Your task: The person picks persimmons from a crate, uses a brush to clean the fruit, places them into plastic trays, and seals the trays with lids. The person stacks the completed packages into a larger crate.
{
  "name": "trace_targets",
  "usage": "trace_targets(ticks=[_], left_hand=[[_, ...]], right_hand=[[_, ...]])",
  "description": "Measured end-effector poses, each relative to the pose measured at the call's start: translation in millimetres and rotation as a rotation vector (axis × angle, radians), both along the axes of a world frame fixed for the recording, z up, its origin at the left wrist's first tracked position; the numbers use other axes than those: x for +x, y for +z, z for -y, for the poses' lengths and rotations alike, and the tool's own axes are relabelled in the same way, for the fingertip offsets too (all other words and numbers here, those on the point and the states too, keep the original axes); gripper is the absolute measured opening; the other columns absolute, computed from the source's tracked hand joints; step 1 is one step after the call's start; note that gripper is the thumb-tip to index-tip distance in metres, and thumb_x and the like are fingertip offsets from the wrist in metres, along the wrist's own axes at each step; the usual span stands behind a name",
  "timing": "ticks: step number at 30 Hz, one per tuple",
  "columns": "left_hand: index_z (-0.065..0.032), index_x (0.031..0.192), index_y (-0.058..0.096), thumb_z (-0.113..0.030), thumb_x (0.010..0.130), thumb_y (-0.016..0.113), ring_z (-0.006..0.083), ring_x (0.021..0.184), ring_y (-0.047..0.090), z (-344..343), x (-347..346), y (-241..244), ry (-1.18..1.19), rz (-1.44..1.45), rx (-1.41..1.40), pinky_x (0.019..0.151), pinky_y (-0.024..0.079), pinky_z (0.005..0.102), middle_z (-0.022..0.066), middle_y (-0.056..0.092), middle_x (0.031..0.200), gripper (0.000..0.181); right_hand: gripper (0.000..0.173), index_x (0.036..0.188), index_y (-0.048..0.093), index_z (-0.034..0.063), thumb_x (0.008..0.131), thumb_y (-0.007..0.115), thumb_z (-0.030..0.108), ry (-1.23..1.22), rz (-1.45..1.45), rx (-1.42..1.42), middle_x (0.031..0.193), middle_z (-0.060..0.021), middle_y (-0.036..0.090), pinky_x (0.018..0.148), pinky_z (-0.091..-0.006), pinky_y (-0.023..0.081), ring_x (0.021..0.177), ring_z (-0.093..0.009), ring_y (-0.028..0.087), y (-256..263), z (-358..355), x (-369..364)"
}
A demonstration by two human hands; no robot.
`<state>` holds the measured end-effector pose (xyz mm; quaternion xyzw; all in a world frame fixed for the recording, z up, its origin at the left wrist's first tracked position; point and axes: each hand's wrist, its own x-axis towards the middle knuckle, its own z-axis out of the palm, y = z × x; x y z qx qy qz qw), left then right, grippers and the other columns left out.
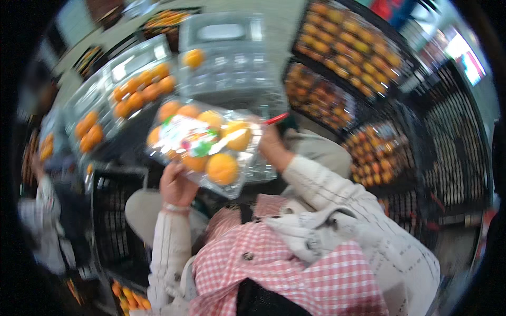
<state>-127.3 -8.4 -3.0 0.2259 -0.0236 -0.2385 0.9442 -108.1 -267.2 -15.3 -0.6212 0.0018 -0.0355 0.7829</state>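
Observation:
A clear plastic clamshell box of round orange fruit is tilted in front of me, bearing a glossy printed label. My left hand grips its near left edge from below. At the right end, my right hand holds the box by its side, though its fingertips are partly hidden. A thin red object juts out by that hand; blur hides what it is. Just beyond, an open clear clamshell has one orange fruit in its far left part.
More open clamshells partly filled with orange fruit stand at the left. Black crates of packed fruit line the right, beside stacked black crates. A black crate sits by my left knee. Another person's arm reaches in at far left.

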Motion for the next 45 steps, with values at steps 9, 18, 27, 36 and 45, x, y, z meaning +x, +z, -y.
trace_targets(ticks=[9,18,27,36,45], left_hand=[[-0.0019,0.124,0.049,-0.018,0.087,0.051,0.0258,0.119,0.051,26.8,12.4,-5.2,-0.125,0.018,-0.021,0.105,0.036,0.0453,0.0112,0.054,0.128,0.041],[0.0009,0.125,0.048,-0.019,0.088,0.048,0.025,0.116,0.053,66.3,27.1,45.1,-0.245,0.218,0.411,0.1,0.04,0.0412,0.0125,0.055,0.124,0.042],[0.0075,0.131,0.042,-0.034,0.095,0.045,0.0252,0.098,0.063,196.7,9.5,119.0,-0.548,0.717,0.438,0.09,0.046,0.0346,0.018,0.061,0.115,0.055],[0.0067,0.12,0.05,-0.022,0.098,0.044,0.018,0.081,0.065,171.3,54.4,84.2,-0.422,0.508,0.568,0.074,0.053,0.0267,0.0176,0.065,0.103,0.036],[0.0053,0.114,0.052,-0.019,0.097,0.046,0.0167,0.073,0.065,161.9,61.8,60.6,-0.324,0.328,0.669,0.068,0.053,0.0249,0.0148,0.066,0.097,0.03]], right_hand=[[0.031,0.112,0.06,0.003,0.085,0.064,0.018,0.139,0.412,-0.509,0.098,-0.0096,0.066,0.078,-0.0317,0.051,0.088,-0.017,0.063,7.1,2.0,-64.9],[0.04,0.117,0.052,-0.0002,0.092,0.057,0.031,0.248,-0.186,0.277,0.101,-0.011,0.063,0.068,-0.0304,0.056,0.082,-0.019,0.066,68.7,87.2,-113.1],[0.054,0.13,0.042,0.0043,0.083,0.062,0.023,-0.104,-0.053,0.718,0.122,-0.0112,0.056,0.092,-0.0396,0.051,0.109,-0.023,0.058,46.4,144.8,-187.8],[0.04,0.117,0.056,0.0108,0.086,0.059,0.036,-0.601,0.154,1.112,0.1,-0.0034,0.06,0.05,-0.0276,0.043,0.077,-0.021,0.054,-11.4,237.0,-259.9],[0.036,0.113,0.056,0.0122,0.083,0.065,0.032,-0.857,0.177,0.971,0.102,-0.0054,0.063,0.052,-0.027,0.043,0.083,-0.025,0.06,-41.6,355.0,-213.2]])
